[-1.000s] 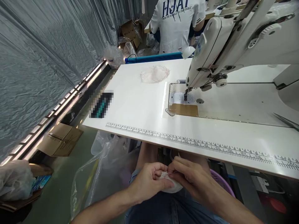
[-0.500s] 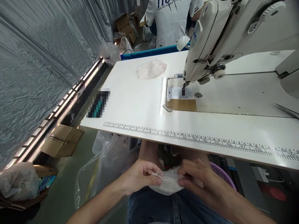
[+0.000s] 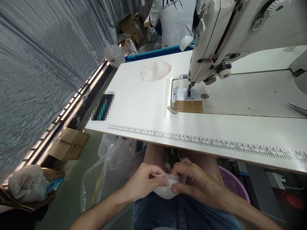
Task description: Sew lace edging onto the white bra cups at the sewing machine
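Over my lap, below the table's front edge, I hold a small piece of thin white fabric (image 3: 165, 191) with a gathered, lace-like seam along its top. My left hand (image 3: 150, 179) pinches its left side between thumb and curled fingers. On the right side, my right hand (image 3: 189, 179) grips the same fabric, thumb and fingertips closed on it. The two hands are close together, and parts of the fabric are hidden behind the fingers. Another pale fabric piece (image 3: 156, 71) with frayed edges lies flat on the table, left of the sewing machine (image 3: 211, 48).
The white sewing table (image 3: 134, 105) has a printed ruler along its front edge. Scissor-like metal tips (image 3: 297, 108) lie at right. A purple basket (image 3: 236, 185) stands under the table, a clear plastic bag (image 3: 115, 159) hangs at left. A person in white (image 3: 176, 25) sits beyond.
My right hand has moved left, closer to my left hand, along the fabric. Less of the fabric shows between them. The view has shifted slightly.
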Available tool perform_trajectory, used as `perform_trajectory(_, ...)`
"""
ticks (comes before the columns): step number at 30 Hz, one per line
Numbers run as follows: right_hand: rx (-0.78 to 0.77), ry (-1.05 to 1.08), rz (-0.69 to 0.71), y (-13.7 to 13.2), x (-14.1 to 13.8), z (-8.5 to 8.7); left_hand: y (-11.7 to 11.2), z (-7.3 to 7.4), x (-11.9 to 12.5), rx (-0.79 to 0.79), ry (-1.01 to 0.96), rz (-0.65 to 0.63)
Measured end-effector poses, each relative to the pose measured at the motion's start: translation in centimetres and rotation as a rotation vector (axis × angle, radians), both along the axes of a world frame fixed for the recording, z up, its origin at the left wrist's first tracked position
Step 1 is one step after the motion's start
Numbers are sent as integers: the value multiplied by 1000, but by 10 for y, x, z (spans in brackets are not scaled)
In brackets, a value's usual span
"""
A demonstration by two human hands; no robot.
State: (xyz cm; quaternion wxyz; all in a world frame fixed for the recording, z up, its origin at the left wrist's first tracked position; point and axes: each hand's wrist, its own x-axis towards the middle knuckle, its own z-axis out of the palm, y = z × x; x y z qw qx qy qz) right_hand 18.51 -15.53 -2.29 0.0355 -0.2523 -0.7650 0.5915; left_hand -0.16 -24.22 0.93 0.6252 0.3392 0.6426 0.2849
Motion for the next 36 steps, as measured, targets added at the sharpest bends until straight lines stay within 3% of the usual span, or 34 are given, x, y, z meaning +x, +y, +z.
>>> perform_trajectory(4, -123, 18, 27, 4, -1, -4, -1, -2, -2, -13, -88, 17)
perform_trajectory(12, -289, 96, 72, 11, 2, 0, 1, -4, -4, -27, -39, -31)
perform_trajectory(21, -87, 80, 71, 10, -3, 1, 0, -3, -12, -47, -39, -31)
perform_trajectory(27, 23, 23, 99, 7, -5, 3, 1, 2, -10, -21, -139, -153)
perform_trajectory(29, 51, -12, 111, 7, -5, 4, 2, -1, -6, -16, -117, -134)
perform_trajectory(32, 19, -17, 123, 8, -3, 3, 2, -8, -1, -31, -81, -60)
perform_trajectory(36, -37, 41, 168, 10, 4, 2, 0, -10, -3, -74, -99, -57)
